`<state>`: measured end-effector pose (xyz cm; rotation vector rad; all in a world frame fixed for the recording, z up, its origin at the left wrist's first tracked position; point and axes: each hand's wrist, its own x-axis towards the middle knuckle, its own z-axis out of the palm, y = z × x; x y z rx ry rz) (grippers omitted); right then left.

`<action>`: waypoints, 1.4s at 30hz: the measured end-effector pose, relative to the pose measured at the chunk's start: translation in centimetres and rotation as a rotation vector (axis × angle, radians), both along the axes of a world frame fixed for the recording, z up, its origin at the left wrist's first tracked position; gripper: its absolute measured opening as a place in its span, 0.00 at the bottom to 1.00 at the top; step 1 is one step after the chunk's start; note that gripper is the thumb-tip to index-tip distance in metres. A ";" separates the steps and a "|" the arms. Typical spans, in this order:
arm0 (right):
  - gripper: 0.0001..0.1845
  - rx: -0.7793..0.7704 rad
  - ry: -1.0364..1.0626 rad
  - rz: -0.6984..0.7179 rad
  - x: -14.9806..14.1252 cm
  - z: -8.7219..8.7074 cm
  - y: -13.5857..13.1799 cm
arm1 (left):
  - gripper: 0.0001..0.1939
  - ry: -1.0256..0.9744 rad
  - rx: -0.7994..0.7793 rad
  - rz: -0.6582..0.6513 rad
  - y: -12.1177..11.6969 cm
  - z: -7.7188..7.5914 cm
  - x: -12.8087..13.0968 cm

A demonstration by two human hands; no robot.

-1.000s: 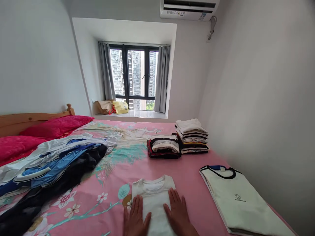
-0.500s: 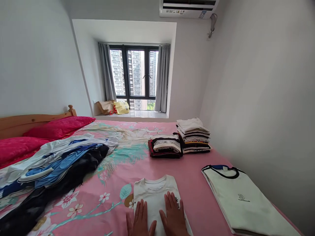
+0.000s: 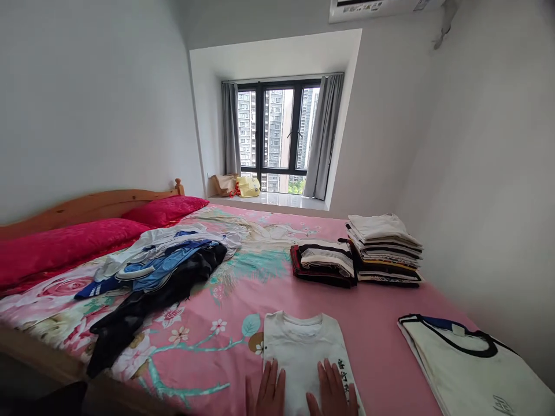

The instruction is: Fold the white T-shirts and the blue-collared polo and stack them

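Note:
A white T-shirt (image 3: 301,352), folded narrow with its collar away from me, lies flat on the bed at the bottom middle. Dark lettering runs down its right side. On its lower left part rests my left hand (image 3: 267,393), palm down with fingers stretched out. My right hand (image 3: 332,393) lies flat on the right half, beside the lettering, its fingers spread. Neither hand grips the cloth. The wrists are cut off by the lower edge of the picture.
Right of it lies a pale folded shirt with dark collar trim (image 3: 477,358). Farther back stand a low folded pile (image 3: 323,263) and a taller stack of clothes (image 3: 385,248). A loose heap of clothes (image 3: 169,266) covers the left side, near red pillows (image 3: 78,248).
The view has swung left, so the scene sits farther right and more of the bed's left side shows. My hands stay flat on the T-shirt, slightly nearer its lower end.

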<state>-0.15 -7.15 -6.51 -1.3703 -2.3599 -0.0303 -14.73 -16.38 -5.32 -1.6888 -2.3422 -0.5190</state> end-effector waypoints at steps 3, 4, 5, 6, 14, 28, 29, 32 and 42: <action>0.29 -0.072 -0.060 0.153 1.9 1.0 -1.7 | 0.37 0.141 0.089 -0.265 -2.2 1.1 0.2; 0.30 -0.098 -0.070 0.172 2.9 1.5 -2.1 | 0.40 0.163 0.059 -0.329 -3.1 1.5 -0.2; 0.32 -0.115 -0.071 0.169 3.9 2.0 -2.4 | 0.41 0.168 0.046 -0.362 -4.0 1.9 -0.9; 0.33 -0.130 -0.060 0.124 5.1 2.5 -2.5 | 0.40 0.156 0.022 -0.380 -4.7 2.2 -1.7; 0.29 -0.105 0.425 -0.129 12.8 2.6 -6.7 | 0.21 -0.502 0.152 -0.150 -9.6 2.6 -3.5; 0.25 -1.067 1.519 -0.458 10.2 3.1 -10.5 | 0.26 -1.916 -0.216 0.124 -7.0 4.2 2.0; 0.25 -1.097 1.602 -0.479 9.9 3.3 -10.2 | 0.26 -1.959 -0.213 0.134 -7.0 4.4 2.1; 0.23 -1.115 1.804 -0.548 9.2 3.5 -9.9 | 0.23 -2.059 -0.206 0.143 -7.4 4.7 2.2; 0.19 -1.075 1.857 -0.543 9.8 3.7 -9.9 | 0.20 -2.150 -0.287 0.030 -7.8 4.9 0.7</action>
